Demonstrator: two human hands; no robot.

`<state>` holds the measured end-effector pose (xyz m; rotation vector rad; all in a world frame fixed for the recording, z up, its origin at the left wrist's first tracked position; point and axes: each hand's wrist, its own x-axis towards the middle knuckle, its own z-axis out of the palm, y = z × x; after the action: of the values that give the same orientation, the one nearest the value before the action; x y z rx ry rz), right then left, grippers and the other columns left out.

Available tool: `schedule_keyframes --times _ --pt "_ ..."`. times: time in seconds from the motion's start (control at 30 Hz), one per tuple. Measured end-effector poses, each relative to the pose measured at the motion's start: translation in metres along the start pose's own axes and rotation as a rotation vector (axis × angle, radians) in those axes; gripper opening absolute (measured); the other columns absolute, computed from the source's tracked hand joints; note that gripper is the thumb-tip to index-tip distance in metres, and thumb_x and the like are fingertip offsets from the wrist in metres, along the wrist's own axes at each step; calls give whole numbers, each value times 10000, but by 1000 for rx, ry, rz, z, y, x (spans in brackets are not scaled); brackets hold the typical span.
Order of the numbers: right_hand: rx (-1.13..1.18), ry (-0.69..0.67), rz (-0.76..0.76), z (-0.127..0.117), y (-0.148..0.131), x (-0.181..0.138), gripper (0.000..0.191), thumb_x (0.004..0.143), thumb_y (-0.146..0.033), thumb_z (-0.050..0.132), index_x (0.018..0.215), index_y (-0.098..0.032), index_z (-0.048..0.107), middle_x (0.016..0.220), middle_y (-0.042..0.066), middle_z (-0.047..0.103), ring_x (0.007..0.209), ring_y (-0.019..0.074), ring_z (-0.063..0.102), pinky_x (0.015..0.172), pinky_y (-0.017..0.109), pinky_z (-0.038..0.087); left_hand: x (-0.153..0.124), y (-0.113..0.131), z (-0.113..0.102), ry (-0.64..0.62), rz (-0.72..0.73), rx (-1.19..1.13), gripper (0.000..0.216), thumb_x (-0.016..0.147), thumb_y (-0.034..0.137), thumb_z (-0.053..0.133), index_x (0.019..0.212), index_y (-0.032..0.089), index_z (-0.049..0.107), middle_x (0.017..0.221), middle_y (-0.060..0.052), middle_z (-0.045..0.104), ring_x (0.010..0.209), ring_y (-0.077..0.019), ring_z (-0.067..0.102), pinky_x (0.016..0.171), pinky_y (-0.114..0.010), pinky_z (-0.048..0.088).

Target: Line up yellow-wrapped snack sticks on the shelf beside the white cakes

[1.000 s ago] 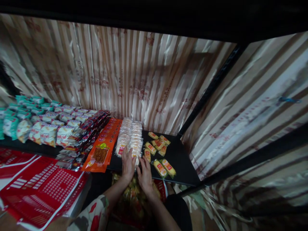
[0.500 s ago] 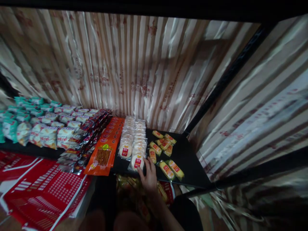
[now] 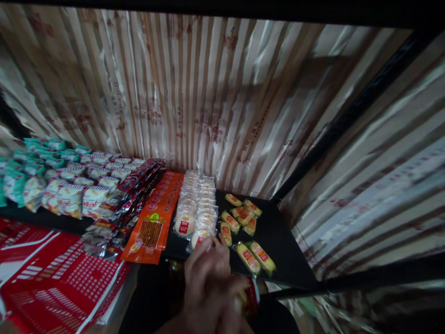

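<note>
Both my hands meet at the front edge of the black shelf, overlapping and smeared by motion. My left hand (image 3: 199,273) is at the near end of two rows of round white rice crackers (image 3: 185,223) in clear wrappers with red labels. Partly behind it, my right hand (image 3: 223,260) has its fingertips beside the front cracker pack. Whether either hand grips anything cannot be made out. To the right lie several yellow wrapped snack bars (image 3: 248,259), some in a loose group farther back and two side by side near the front.
Left of the crackers are an orange snack bag (image 3: 149,227), dark shiny packets (image 3: 139,190), white bags (image 3: 69,199) and green bags (image 3: 14,185). A red basket (image 3: 66,283) stands below left. Black posts (image 3: 333,125) and a striped foil-like sheet (image 3: 222,93) enclose the shelf.
My left hand has come in from below to join my right hand, which has drawn slightly back from the front cracker pack. The view has shifted a little.
</note>
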<state>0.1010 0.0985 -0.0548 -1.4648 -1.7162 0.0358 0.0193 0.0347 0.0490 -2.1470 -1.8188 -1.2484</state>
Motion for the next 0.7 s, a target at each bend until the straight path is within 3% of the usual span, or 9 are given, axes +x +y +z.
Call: schedule_keyframes --times 0.07,0.17,0.27,0.37,0.47,0.53,0.63,0.7 --pt "14 -12 10 -1 1 0 464 833 -522 420 1114 -186 569 1230 165 509 1113 316 503 865 464 459 -5 -16 -2 -18 52 -64 339 856 281 372 1094 260 612 1291 -93 472 1237 -276 389 919 -490 461" --pt "54 -68 55 -8 -2 -1 447 839 -487 439 1138 -176 557 1249 160 485 1149 303 474 898 462 441 -15 -44 17 40 30 -5 330 873 178 335 1063 169 605 1147 -124 568 1082 -216 514 861 -394 504" --pt "86 -101 101 -21 -6 0 378 872 -417 409 1137 -192 558 1271 143 471 1171 280 462 909 450 438 -30 -63 47 -39 79 90 331 858 162 380 1133 185 563 1119 -88 598 1065 -198 537 855 -351 507" --pt "69 -71 38 -36 -7 19 342 890 -350 365 1114 -194 570 1287 139 471 1201 279 434 948 475 400 -41 -69 65 5 162 155 353 844 197 411 1170 178 544 1134 -102 594 1102 -215 523 864 -344 503" --pt "71 -75 -74 -37 -3 69 331 891 -316 361 1127 -192 557 1244 125 522 1166 255 465 957 479 389 -41 -66 68 69 150 153 345 850 181 390 1149 162 560 1122 -113 594 1096 -207 524 849 -317 513" --pt "75 -103 -152 -25 3 115 351 888 -336 367 1143 -180 550 1268 115 519 1181 243 454 978 475 372 -34 -63 66 102 119 135 324 856 140 367 1083 177 595 1071 -94 610 1041 -178 552 830 -284 523" --pt "36 -197 -195 14 17 188 429 874 -387 376 1169 -132 557 1317 137 483 1263 261 370 1028 473 312 -22 -60 67 134 104 112 324 864 118 341 988 200 629 984 -73 631 952 -154 582 778 -246 538" --pt "-2 -282 -115 45 27 230 455 857 -414 407 1188 -141 558 1307 137 498 1278 280 352 1012 487 317 -17 -62 74 204 96 112 332 867 119 323 899 201 643 915 -76 643 899 -159 597 735 -244 545"
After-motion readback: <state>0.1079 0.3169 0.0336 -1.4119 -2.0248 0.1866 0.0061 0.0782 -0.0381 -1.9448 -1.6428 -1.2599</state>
